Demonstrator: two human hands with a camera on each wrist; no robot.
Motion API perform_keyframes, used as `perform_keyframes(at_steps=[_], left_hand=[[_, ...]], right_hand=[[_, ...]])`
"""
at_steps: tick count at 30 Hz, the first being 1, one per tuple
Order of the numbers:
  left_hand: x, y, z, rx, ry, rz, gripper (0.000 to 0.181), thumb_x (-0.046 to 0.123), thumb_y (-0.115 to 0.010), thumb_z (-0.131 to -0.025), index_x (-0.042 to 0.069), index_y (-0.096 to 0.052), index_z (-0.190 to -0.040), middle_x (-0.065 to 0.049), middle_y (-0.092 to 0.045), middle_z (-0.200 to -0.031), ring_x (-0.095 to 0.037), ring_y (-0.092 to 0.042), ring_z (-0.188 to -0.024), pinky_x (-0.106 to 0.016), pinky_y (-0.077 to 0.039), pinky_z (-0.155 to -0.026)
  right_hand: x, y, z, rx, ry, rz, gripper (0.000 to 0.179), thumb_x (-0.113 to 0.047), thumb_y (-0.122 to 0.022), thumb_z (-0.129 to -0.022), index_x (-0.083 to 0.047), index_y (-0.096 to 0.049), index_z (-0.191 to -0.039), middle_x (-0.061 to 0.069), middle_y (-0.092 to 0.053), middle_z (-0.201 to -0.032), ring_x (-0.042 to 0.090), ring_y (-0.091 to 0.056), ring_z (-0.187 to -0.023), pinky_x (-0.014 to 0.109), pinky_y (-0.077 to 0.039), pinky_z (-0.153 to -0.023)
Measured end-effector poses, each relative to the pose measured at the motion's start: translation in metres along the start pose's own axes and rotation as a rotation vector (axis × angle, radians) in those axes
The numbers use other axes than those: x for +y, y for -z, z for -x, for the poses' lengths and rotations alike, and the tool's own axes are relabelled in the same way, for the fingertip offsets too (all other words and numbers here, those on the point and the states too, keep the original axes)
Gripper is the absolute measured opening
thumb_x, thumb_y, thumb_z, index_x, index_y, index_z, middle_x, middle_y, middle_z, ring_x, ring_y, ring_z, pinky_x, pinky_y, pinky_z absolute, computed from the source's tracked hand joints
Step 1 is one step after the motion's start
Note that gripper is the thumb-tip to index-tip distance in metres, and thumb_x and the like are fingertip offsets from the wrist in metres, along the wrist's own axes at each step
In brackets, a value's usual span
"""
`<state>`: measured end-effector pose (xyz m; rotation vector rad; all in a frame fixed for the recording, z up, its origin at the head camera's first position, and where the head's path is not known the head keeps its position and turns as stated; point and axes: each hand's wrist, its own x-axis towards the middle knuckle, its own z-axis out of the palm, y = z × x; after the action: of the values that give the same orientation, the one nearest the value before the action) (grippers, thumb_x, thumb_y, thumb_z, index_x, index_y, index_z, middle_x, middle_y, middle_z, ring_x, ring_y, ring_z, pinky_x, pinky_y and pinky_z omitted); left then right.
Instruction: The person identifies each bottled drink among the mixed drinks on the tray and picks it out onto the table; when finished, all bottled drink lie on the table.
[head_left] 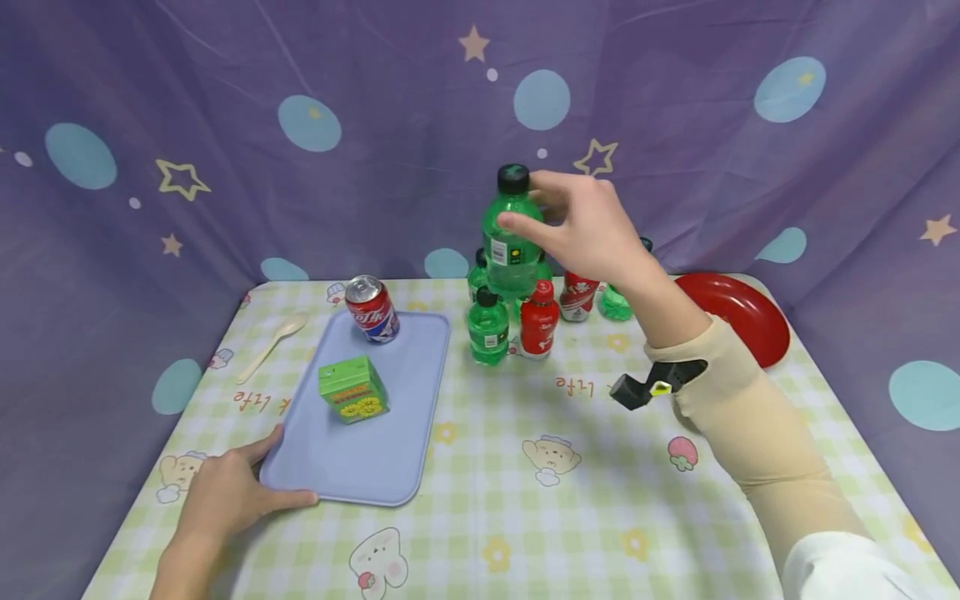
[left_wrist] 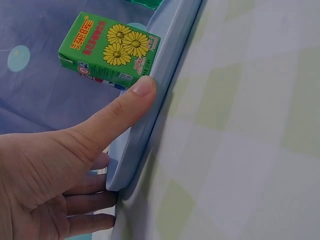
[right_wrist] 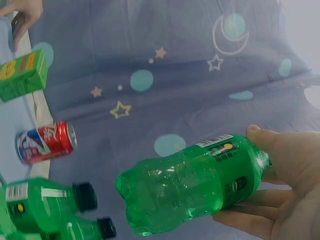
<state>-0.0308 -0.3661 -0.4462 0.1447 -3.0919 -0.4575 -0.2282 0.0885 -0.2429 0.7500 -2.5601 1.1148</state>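
Observation:
High over the back of the table, my right hand (head_left: 581,221) grips a green plastic soda bottle (head_left: 512,250) with a black cap, near its neck. In the right wrist view the raised bottle (right_wrist: 185,185) shows its ridged base, and the fingers wrap its label end. At the front left corner of a pale blue tray (head_left: 405,450), my left hand (head_left: 232,492) rests with thumb and fingers spread along the rim. On that tray stand a green drink carton (head_left: 352,390) with yellow flowers and a red soda can (head_left: 372,310) behind it.
Below the raised bottle stand several smaller-looking green bottles (head_left: 488,329) and two red bottles (head_left: 538,321). A red plate (head_left: 738,317) lies at the back right, partly behind the right arm. Left of the tray lies a pale spoon (head_left: 273,346). A purple curtain (head_left: 405,167) hangs behind.

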Motion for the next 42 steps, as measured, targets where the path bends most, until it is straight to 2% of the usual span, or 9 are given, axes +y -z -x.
perform_keyframes(at_steps=[2, 5, 7, 10, 13, 20, 25, 33, 42], left_hand=[[0.0, 0.0, 0.0, 0.0, 0.002, -0.002, 0.136, 0.08, -0.094, -0.043, -0.004, -0.06, -0.144, -0.042, -0.062, -0.13, -0.064, -0.066, -0.105, -0.068, -0.055, -0.086], [0.0, 0.001, 0.0, 0.0, 0.003, -0.004, 0.137, 0.08, -0.094, -0.043, -0.004, -0.06, -0.145, -0.042, -0.062, -0.13, -0.064, -0.066, -0.105, -0.068, -0.055, -0.086], [0.0, 0.001, -0.001, -0.001, 0.004, -0.005, 0.137, 0.08, -0.094, -0.043, -0.004, -0.06, -0.145, -0.042, -0.061, -0.131, -0.064, -0.067, -0.105, -0.068, -0.055, -0.086], [0.001, 0.002, -0.001, 0.002, 0.003, -0.004, 0.136, 0.08, -0.094, -0.043, -0.003, -0.06, -0.145, -0.042, -0.062, -0.131, -0.064, -0.067, -0.105, -0.068, -0.055, -0.085], [0.0, 0.002, -0.001, 0.003, 0.0, -0.005, 0.136, 0.08, -0.094, -0.043, -0.003, -0.06, -0.145, -0.041, -0.062, -0.131, -0.064, -0.067, -0.105, -0.068, -0.055, -0.085], [-0.001, 0.002, 0.0, 0.008, 0.0, -0.005, 0.136, 0.08, -0.095, -0.042, -0.003, -0.061, -0.145, -0.042, -0.062, -0.13, -0.065, -0.066, -0.105, -0.068, -0.055, -0.086], [-0.002, 0.001, 0.001, -0.001, 0.007, -0.008, 0.136, 0.08, -0.094, -0.043, -0.003, -0.06, -0.146, -0.042, -0.061, -0.131, -0.065, -0.066, -0.106, -0.068, -0.055, -0.086], [-0.001, 0.001, 0.0, -0.006, 0.01, 0.001, 0.135, 0.079, -0.095, -0.044, -0.002, -0.059, -0.146, -0.042, -0.06, -0.133, -0.064, -0.066, -0.109, -0.068, -0.055, -0.088], [-0.001, 0.0, 0.001, -0.025, 0.027, 0.008, 0.137, 0.08, -0.094, -0.045, -0.002, -0.058, -0.148, -0.044, -0.058, -0.135, -0.065, -0.063, -0.115, -0.07, -0.054, -0.092]], right_hand=[[0.004, 0.006, 0.004, 0.018, -0.01, 0.01, 0.031, -0.041, -0.082, -0.095, -0.012, -0.07, -0.099, 0.006, -0.083, -0.109, 0.023, -0.081, -0.101, 0.042, -0.06, -0.091], [0.011, 0.014, 0.009, 0.036, -0.027, 0.029, 0.032, -0.041, -0.08, -0.096, -0.012, -0.069, -0.098, 0.007, -0.083, -0.11, 0.025, -0.08, -0.107, 0.043, -0.06, -0.093], [0.016, 0.019, 0.013, 0.036, -0.048, 0.035, 0.031, -0.042, -0.079, -0.096, -0.013, -0.072, -0.102, 0.006, -0.082, -0.112, 0.025, -0.08, -0.111, 0.044, -0.06, -0.094], [0.024, 0.025, 0.02, 0.028, -0.087, 0.046, 0.035, -0.044, -0.078, -0.097, -0.017, -0.076, -0.118, 0.007, -0.081, -0.119, 0.027, -0.079, -0.114, 0.047, -0.061, -0.099], [0.033, 0.029, 0.026, 0.03, -0.124, 0.059, 0.038, -0.046, -0.078, -0.097, -0.014, -0.076, -0.117, 0.01, -0.08, -0.124, 0.032, -0.077, -0.116, 0.053, -0.06, -0.101], [0.055, 0.034, 0.039, 0.074, -0.179, 0.047, 0.052, -0.048, -0.074, -0.099, -0.011, -0.071, -0.136, 0.017, -0.075, -0.134, 0.037, -0.075, -0.122, 0.058, -0.058, -0.105], [0.066, 0.037, 0.045, 0.107, -0.186, 0.034, 0.045, -0.045, -0.074, -0.1, -0.013, -0.073, -0.133, 0.014, -0.078, -0.129, 0.034, -0.077, -0.116, 0.054, -0.06, -0.102], [0.083, 0.035, 0.057, 0.066, -0.247, 0.063, 0.056, -0.048, -0.073, -0.1, -0.012, -0.068, -0.143, 0.018, -0.076, -0.132, 0.04, -0.075, -0.118, 0.06, -0.059, -0.102], [0.106, 0.021, 0.068, 0.048, -0.248, 0.057, 0.048, -0.041, -0.075, -0.1, -0.011, -0.071, -0.138, 0.018, -0.076, -0.131, 0.04, -0.076, -0.117, 0.058, -0.06, -0.101]])
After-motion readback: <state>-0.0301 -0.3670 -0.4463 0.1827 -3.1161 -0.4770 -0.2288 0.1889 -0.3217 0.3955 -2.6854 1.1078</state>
